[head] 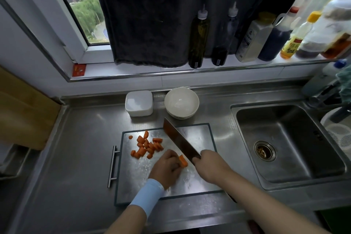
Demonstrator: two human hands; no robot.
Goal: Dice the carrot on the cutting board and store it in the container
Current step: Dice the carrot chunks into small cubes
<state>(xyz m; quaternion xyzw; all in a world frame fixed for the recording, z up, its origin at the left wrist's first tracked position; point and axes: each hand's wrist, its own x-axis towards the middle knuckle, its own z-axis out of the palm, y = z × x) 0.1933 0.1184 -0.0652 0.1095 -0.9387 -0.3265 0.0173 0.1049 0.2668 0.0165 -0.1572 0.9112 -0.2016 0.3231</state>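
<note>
In the head view, 1 short piece of carrot [183, 161] is held down near the middle of the cutting board [201, 182] by the left hand [166, 167]. The fingers of this hand are curled over the piece, so the hand is clamped on the carrot. A heap of cut carrot chunks [147, 146] is seen on the far left part of the board, apart from the hand. The chunks look big, so more cutting is likely needed.

The carrot is judged to be hard, stiff and light. It is round and may be a bit wet, so it could roll or slip under the blade. It is best held on its top and sides, back from the cut end, with the fingertips tucked in.

The knife [180, 139] is held by the right hand [207, 161], which is wrapped tight round the handle. The wide blade is slanted away from the hand, toward the bowl [181, 103]. Its near end is just beside the carrot piece; whether it touches cannot be told.

The left arm is brought in from the bottom, with a blue wristband [147, 197] on it. The right arm is brought in from the bottom right, over the board's corner.

The white container [139, 103] is set behind the board, beside the bowl.
</note>
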